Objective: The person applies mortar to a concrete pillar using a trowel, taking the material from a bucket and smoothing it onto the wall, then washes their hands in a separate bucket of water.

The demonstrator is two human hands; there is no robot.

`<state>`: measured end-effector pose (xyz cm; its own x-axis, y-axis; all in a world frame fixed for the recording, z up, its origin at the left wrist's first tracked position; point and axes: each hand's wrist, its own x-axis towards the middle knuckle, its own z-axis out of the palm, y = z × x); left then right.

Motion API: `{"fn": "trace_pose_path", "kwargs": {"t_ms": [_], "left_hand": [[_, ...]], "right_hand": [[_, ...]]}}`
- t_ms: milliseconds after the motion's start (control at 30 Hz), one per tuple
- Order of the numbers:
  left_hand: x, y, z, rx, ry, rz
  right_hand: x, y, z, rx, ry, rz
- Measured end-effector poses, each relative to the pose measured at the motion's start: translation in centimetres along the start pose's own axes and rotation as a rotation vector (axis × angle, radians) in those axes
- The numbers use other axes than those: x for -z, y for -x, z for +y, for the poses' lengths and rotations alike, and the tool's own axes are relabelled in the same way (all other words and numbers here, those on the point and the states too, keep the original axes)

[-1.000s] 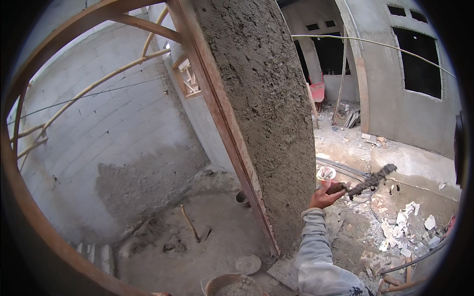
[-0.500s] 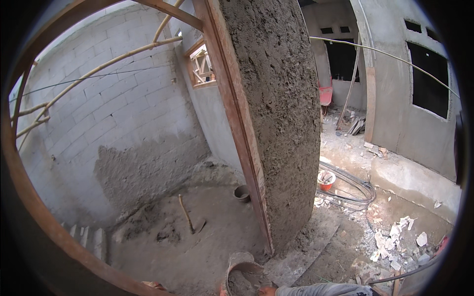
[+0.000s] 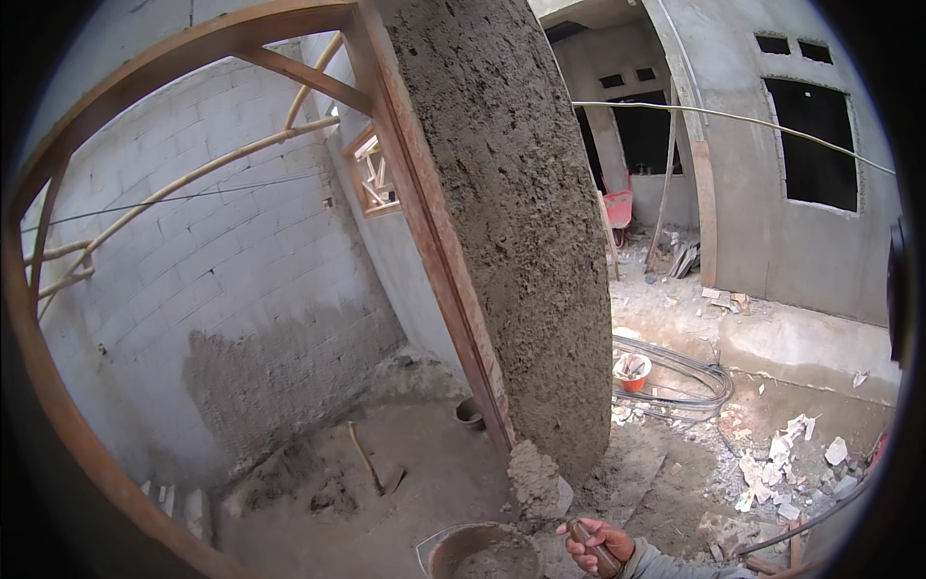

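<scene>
My right hand grips the wooden handle of a trowel at the lower edge, fingers wrapped round it. A thick lump of wet grey mortar sits on the blade, close to the foot of the rough plastered wall end and its brown wooden frame. Just left of that hand, partly cut off by the lower edge, stands a bucket with grey mortar inside. My left hand is out of view.
Beyond the frame, a hoe stands in wet mortar beside a small dark bucket. On the right lie a coil of black hose, an orange bucket and white rubble. A red wheelbarrow stands farther back.
My right hand has come up out of the mortar bucket with the loaded trowel, toward the wall's foot. The bucket appears more upright and lower. The fingers at its left rim are gone from view.
</scene>
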<state>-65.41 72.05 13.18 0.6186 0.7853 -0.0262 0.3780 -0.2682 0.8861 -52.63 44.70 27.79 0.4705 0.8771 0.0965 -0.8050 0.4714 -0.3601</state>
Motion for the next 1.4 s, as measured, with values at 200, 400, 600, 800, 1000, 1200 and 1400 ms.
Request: {"fn": "trace_pose_path", "kwargs": {"t_ms": [200, 400, 600, 800, 1000, 1200, 1400], "left_hand": [[0.4, -1.2, 0.0, 0.014, 0.024, 0.008], [0.4, -1.9, 0.2, 0.021, 0.048, 0.013], [0.6, -1.7, 0.0, 0.022, 0.074, 0.004], [2.4, -1.9, -0.8, 0.051, 0.063, 0.052], [1.1, -1.7, 0.7, 0.048, 0.074, 0.017], [1.8, -1.5, 0.9, 0.078, 0.061, 0.055], [1.9, -0.7, 0.8, 0.101, 0.070, 0.085]], "right_hand": [[-10.2, -5.9, -6.6, 1.322, 0.639, 0.400], [-9.6, -14.5, -17.1, 2.238, 0.513, 0.849], [2.8, -21.8, -24.5, 1.462, 1.986, 1.064], [7.5, -7.6, -4.5, -0.022, 2.031, -0.091], [17.5, -7.3, 11.0, -0.572, 1.952, -0.073], [9.0, -4.2, 10.3, -0.705, 0.778, 0.219], [5.5, -0.9, 6.1, -0.606, 0.311, 0.199]]}}
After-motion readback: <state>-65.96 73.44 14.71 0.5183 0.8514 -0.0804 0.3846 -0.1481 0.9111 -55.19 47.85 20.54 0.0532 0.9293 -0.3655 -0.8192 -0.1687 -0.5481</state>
